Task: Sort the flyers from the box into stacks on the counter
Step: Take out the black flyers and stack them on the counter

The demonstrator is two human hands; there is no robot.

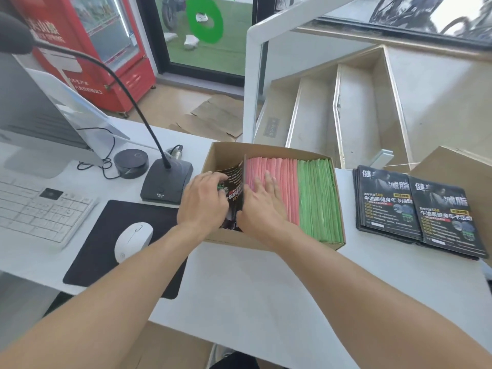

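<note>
An open cardboard box (221, 153) stands on the white counter (266, 283). Inside it, on edge, are a few black flyers (233, 182) at the left, a block of pink flyers (279, 171) in the middle and green flyers (319, 198) at the right. My left hand (203, 203) reaches into the box's left end, fingers curled round the black flyers. My right hand (262, 206) lies with straight fingers on top of the pink flyers, thumb against the black ones. Two stacks of black flyers (420, 211) lie side by side on the counter right of the box.
Left of the box stand a desk microphone (166, 185), a round black device (131, 162), a white mouse (133, 241) on a black pad (106, 235), a white keyboard (40, 211) and a monitor (34, 113). Another cardboard piece (458, 171) sits behind the stacks.
</note>
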